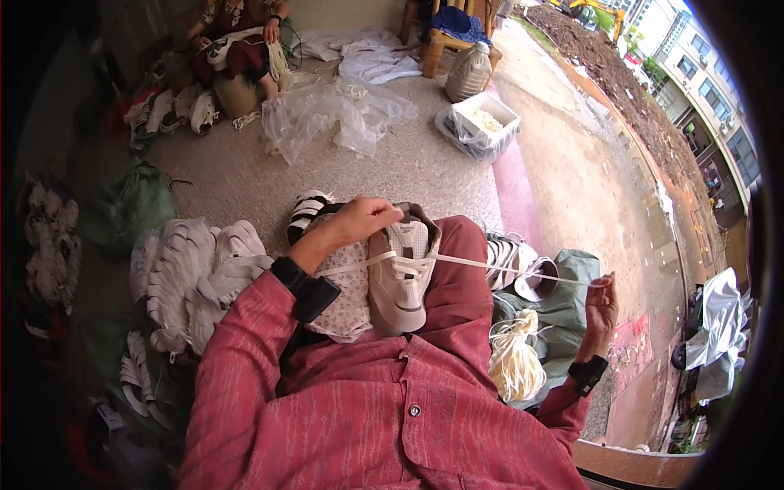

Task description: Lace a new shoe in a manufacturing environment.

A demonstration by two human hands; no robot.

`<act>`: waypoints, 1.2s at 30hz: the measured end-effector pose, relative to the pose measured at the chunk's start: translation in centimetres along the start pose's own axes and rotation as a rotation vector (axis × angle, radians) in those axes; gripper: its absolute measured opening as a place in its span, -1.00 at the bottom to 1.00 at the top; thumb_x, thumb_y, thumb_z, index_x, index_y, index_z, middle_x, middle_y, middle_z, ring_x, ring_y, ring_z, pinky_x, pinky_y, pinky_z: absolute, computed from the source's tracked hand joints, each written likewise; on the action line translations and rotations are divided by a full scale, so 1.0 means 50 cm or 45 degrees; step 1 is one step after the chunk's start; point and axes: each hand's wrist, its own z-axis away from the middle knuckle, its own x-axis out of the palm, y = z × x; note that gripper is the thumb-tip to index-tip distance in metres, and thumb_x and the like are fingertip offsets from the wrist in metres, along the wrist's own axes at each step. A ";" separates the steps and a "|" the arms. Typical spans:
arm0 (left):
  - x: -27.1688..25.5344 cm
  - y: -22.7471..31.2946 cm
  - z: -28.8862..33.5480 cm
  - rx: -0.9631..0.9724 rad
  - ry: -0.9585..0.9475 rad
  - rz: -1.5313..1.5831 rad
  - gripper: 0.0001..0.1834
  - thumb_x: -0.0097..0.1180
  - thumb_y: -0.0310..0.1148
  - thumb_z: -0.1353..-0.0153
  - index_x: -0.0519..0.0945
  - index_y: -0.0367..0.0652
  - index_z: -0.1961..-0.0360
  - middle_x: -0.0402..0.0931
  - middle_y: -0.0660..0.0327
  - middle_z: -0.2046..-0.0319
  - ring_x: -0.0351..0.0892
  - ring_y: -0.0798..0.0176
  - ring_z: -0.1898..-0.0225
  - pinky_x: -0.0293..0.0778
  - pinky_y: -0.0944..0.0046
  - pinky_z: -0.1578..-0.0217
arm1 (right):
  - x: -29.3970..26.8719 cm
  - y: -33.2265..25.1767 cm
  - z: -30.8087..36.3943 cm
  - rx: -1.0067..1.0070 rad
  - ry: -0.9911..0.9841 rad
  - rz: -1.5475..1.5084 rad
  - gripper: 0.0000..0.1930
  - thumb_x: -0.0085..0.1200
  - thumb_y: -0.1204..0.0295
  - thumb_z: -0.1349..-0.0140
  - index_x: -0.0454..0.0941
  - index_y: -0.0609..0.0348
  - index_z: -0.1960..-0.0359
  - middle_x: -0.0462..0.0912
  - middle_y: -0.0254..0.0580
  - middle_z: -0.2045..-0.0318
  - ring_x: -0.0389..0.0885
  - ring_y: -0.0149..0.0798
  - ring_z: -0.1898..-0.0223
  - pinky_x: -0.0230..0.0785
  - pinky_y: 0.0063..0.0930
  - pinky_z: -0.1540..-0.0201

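Note:
A white and beige lace-up shoe (398,291) lies on my lap, its toe toward me, partly on a floral cloth (341,304). My right hand (602,307), out to the right, pinches a white shoelace (510,269) that runs taut from the shoe's eyelets. My left hand (371,219) is at the shoe's collar, its fingers pressed together by the top of the tongue. What they grip, if anything, is hidden. Another stretch of lace crosses the floral cloth below my left wrist.
White shoes are heaped at my left (192,282), near a green sack (131,204). At my right are more shoes (535,278) and a cream lace bundle (517,359) on a grey-green sack (576,282). Ahead are a plastic-lined bin (482,145), clear plastic sheeting (314,122) and a seated person (237,41).

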 end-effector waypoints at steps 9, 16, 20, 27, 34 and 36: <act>0.026 0.002 -0.039 -0.136 -0.231 -0.285 -0.65 0.30 -0.16 -0.14 0.64 -0.27 0.26 0.58 0.34 0.42 0.49 0.48 0.39 0.41 0.40 0.35 | 0.155 0.301 0.038 -0.026 -0.375 1.629 -0.73 0.03 0.45 -0.34 0.49 0.22 -0.05 0.66 -0.31 0.39 0.29 -0.64 0.60 0.15 -0.72 0.60; 0.025 -0.041 -0.042 -0.187 -0.180 0.421 -0.72 0.29 -0.26 -0.18 0.61 -0.25 0.21 0.59 0.32 0.34 0.51 0.48 0.28 0.43 0.45 0.23 | 0.198 0.548 0.068 -0.301 -1.200 2.113 -0.90 0.21 0.51 -0.16 0.65 0.18 0.28 0.55 -0.24 0.37 0.59 -0.24 0.36 0.42 -0.44 0.31; 0.020 -0.040 -0.035 -0.067 -0.323 0.386 -0.62 0.33 -0.36 -0.09 0.56 -0.27 0.08 0.59 0.28 0.23 0.54 0.44 0.20 0.45 0.42 0.14 | 0.211 0.573 0.063 -0.565 -1.219 2.482 -0.91 0.21 0.45 -0.10 0.64 0.09 0.34 0.54 -0.20 0.39 0.60 -0.10 0.26 0.45 -0.33 0.26; 0.004 -0.019 -0.024 -0.084 -0.515 0.004 -0.37 0.31 -0.49 0.02 0.44 -0.30 -0.14 0.57 0.24 0.07 0.53 0.40 0.09 0.44 0.37 0.01 | 0.195 0.587 0.041 -0.610 -1.615 2.513 -0.90 0.21 0.49 -0.10 0.66 0.10 0.32 0.54 -0.22 0.33 0.58 -0.17 0.27 0.44 -0.42 0.23; 0.004 -0.033 -0.039 -0.186 -0.471 -0.201 -0.54 0.28 -0.23 -0.16 0.54 -0.30 0.00 0.60 0.28 0.20 0.52 0.45 0.19 0.44 0.40 0.12 | 0.186 0.613 0.047 -0.025 -1.248 2.062 -0.87 0.14 0.59 -0.16 0.63 0.26 0.24 0.58 -0.22 0.35 0.58 -0.32 0.28 0.43 -0.48 0.21; 0.009 -0.044 -0.047 -0.212 -0.405 -0.295 -0.57 0.25 -0.17 -0.21 0.57 -0.30 0.05 0.61 0.29 0.24 0.50 0.47 0.22 0.43 0.40 0.15 | 0.192 0.601 0.049 0.024 -1.124 2.132 -0.86 0.14 0.57 -0.16 0.60 0.23 0.23 0.60 -0.21 0.36 0.60 -0.29 0.30 0.44 -0.45 0.23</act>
